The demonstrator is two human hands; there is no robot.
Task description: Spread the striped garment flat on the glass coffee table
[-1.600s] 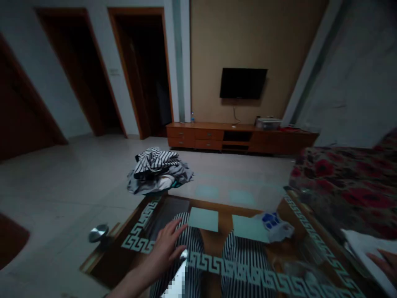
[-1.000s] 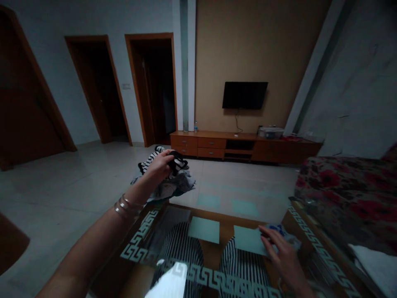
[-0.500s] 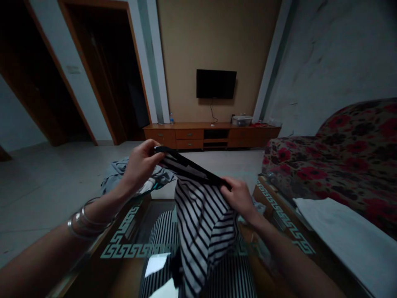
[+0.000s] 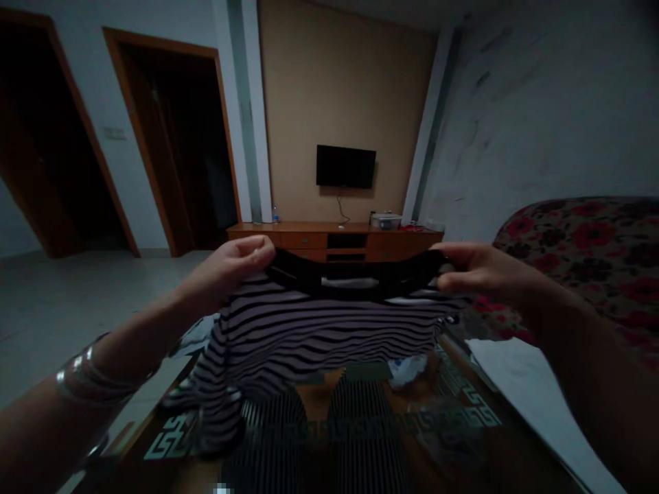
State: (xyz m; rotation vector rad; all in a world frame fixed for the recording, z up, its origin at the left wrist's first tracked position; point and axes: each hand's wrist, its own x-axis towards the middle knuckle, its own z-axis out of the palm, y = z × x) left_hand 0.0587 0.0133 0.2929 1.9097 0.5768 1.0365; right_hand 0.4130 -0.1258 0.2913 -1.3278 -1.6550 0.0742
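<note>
A black-and-white striped shirt [image 4: 329, 329] hangs stretched between my two hands, its black neckband uppermost. My left hand [image 4: 250, 257] pinches the band at one end, fingers closed on it. At the other end, my right hand [image 4: 471, 271] grips the band between thumb and fingers. The shirt's body droops in folds over a glass-topped table [image 4: 473, 405], and a sleeve dangles at lower left. Part of the table is hidden behind the cloth.
White folded cloth [image 4: 525, 384] lies at the table's right side. Crumpled clear plastic [image 4: 406, 370] is on the table. A floral sofa [image 4: 587, 247] stands at right. Beyond are a low wooden cabinet [image 4: 303, 240] and a wall television [image 4: 344, 167]. Grey clothing [image 4: 198, 336] shows at left.
My right hand has moved up and to the right, drawing the shirt wide. Its neckband went from slanted to nearly level, and the stripes now run across. The view tilted upward slightly.
</note>
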